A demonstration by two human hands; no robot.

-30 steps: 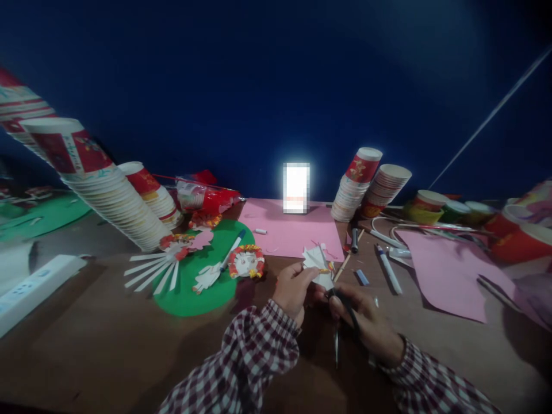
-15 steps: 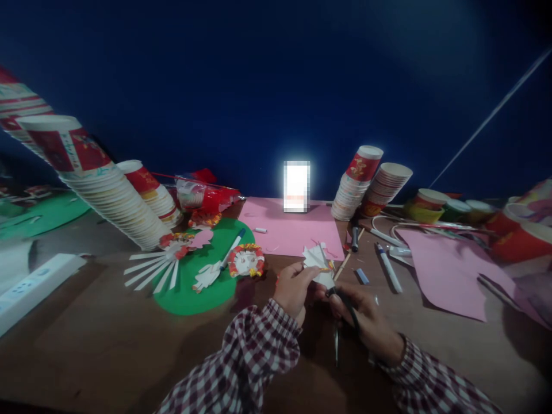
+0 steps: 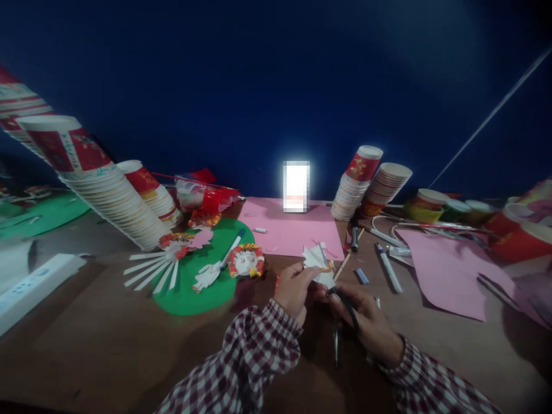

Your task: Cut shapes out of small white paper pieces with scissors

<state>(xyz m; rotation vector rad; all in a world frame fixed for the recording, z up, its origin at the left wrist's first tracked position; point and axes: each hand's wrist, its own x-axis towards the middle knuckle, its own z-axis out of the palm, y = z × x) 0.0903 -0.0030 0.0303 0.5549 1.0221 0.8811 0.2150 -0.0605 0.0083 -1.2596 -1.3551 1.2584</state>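
Note:
My left hand (image 3: 292,289) pinches a white cut-paper piece with red and yellow trim (image 3: 318,261) just above the brown table (image 3: 107,333). My right hand (image 3: 368,322) is closed round black-handled scissors (image 3: 340,313), whose blades point down toward me. The two hands meet at the lower edge of the paper piece. Both sleeves are red-and-white check.
A green paper disc (image 3: 194,287) holds cut-outs, a face-shaped craft (image 3: 245,260) and a pen (image 3: 232,249). Pink sheets lie in the middle (image 3: 288,233) and at right (image 3: 448,273). Stacks of paper cups lean at left (image 3: 103,184) and back right (image 3: 366,184). Markers (image 3: 388,267) and a bright screen (image 3: 296,187) are nearby.

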